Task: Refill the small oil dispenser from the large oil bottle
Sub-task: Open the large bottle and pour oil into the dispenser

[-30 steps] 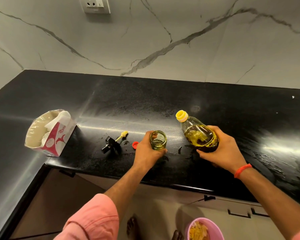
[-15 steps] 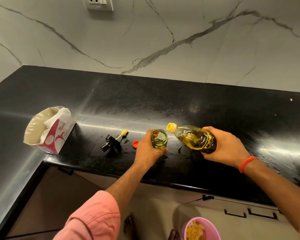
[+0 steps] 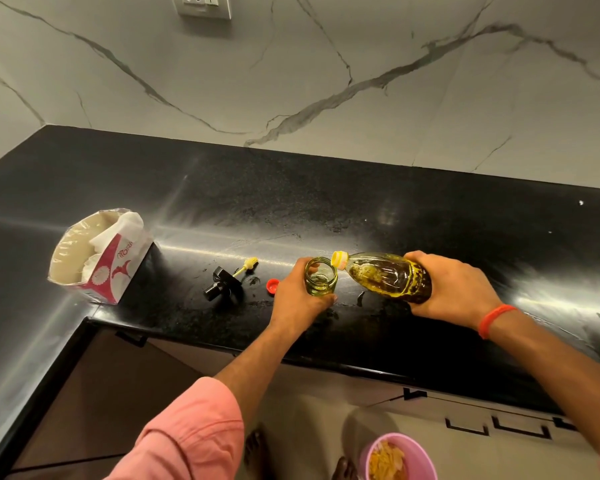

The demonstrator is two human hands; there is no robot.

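Glass oil dispenser point(image 3: 320, 280) stands open on the black counter point(image 3: 361, 209), left hand point(image 3: 297, 296) wrapped round it. Right hand point(image 3: 456, 285) grips the large oil bottle point(image 3: 388, 277), tipped, its yellow spout point(image 3: 340, 260) at the dispenser's rim (flow unclear). Overshooting that narrow mouth would spill oil.

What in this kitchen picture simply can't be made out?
Head view only:
- Whether oil is flowing yet: the large oil bottle has its yellow spout at the rim of the small oil dispenser; any stream is too thin to see.
- The dispenser's near side: hidden by the left hand.
- The bottle's base: covered by the right hand.
- The pink bowl: cut off by the bottom edge.
- The packet print: too small to read.
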